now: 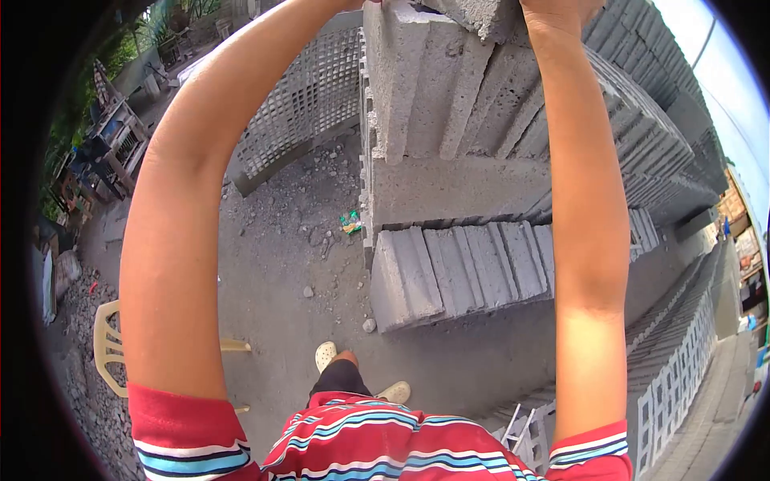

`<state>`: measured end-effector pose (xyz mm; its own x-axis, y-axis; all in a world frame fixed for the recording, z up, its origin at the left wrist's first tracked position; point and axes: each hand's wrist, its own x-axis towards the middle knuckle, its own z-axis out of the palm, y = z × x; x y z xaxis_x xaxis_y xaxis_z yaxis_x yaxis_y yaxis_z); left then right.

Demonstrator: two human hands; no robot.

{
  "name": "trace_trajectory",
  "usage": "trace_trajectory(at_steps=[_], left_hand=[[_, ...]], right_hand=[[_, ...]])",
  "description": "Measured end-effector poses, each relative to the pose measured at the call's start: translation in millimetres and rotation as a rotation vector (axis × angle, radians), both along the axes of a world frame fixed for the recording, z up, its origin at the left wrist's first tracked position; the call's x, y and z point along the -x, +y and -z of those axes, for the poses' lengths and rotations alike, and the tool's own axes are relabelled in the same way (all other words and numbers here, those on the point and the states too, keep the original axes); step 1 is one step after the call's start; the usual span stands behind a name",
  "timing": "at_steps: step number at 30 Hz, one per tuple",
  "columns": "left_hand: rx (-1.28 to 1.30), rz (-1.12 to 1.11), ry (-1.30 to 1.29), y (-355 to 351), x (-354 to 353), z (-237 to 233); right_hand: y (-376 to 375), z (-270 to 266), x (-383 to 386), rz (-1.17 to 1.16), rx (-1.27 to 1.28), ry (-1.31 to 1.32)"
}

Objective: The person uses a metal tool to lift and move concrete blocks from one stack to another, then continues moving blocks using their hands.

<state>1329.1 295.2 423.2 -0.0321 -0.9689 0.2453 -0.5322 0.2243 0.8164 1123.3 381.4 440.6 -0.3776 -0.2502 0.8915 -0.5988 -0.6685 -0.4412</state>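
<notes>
The top edge cuts off both hands, hiding their grip on the concrete block

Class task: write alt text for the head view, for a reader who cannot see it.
A person's two bare arms reach up to a grey concrete block on top of a stack of blocks, the right hand on it and the left hand cut off by the frame. Below are a red striped shirt, pale shoes and dusty ground.

- Row of grey concrete blocks standing on edge, leaning together.
- Wall of lattice vent blocks to the left of the tall stack.
- Cream plastic chair on gravel.
- Green wrapper on the dusty ground, just beside the stack.
- Loose stone near the row's corner.
</notes>
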Motion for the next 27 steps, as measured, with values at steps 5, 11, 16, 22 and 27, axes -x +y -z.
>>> trace_trajectory(at_steps=[5, 11, 16, 22, 27], left_hand=[[0.288, 0.030, 0.129, -33, -21, 15], [0.354, 0.058, 0.014, -46, -76, -20], [0.780, 0.120, -0.066, -70, -118, -70], [1.114, 0.303, -0.207, -111, -84, -150], [0.996, 0.143, -0.160, -158, -41, -154]], right_hand=[[-17, -1, 4, 0.100, 0.096, 0.077], [-11, -3, 3, -0.347, 0.045, 0.024], [-8, -5, -1, -0.261, 0.000, 0.021], [-7, -2, 7, -0.273, -0.082, -0.033], [-2, -1, -24, -0.414, -0.091, -0.224]])
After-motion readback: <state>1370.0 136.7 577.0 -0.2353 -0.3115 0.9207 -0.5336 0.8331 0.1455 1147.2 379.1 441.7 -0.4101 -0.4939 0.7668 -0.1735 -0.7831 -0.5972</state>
